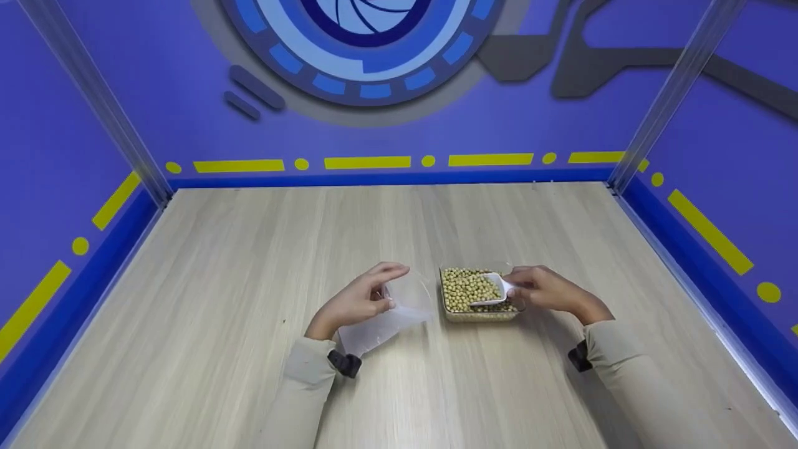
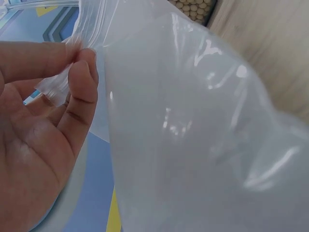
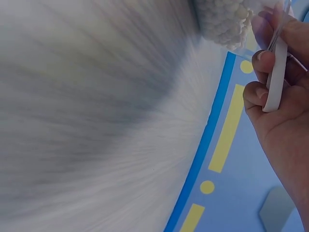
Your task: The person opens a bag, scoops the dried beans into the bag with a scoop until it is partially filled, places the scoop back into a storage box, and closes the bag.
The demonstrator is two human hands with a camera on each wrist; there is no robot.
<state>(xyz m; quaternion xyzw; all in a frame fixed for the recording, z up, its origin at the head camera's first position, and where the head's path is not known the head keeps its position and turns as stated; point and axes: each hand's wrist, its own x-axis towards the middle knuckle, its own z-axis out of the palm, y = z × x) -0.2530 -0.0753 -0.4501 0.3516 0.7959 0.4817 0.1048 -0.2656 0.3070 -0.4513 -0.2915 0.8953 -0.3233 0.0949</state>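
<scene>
My left hand pinches the top edge of a clear zip bag between thumb and fingers. In the left wrist view the bag hangs beside the palm, its zip strip bunched at the fingertips of my left hand. To the right, a glass container holds pale yellow-green dried beans. My right hand grips the handle of a white scoop, whose bowl lies tilted among the beans. The handle shows between the curled fingers in the right wrist view.
A light wood-grain table carries everything. Blue-purple panels with yellow marks enclose its back and both sides. Each wrist wears a black strap device, such as the one on the left. The bag's open side faces the container.
</scene>
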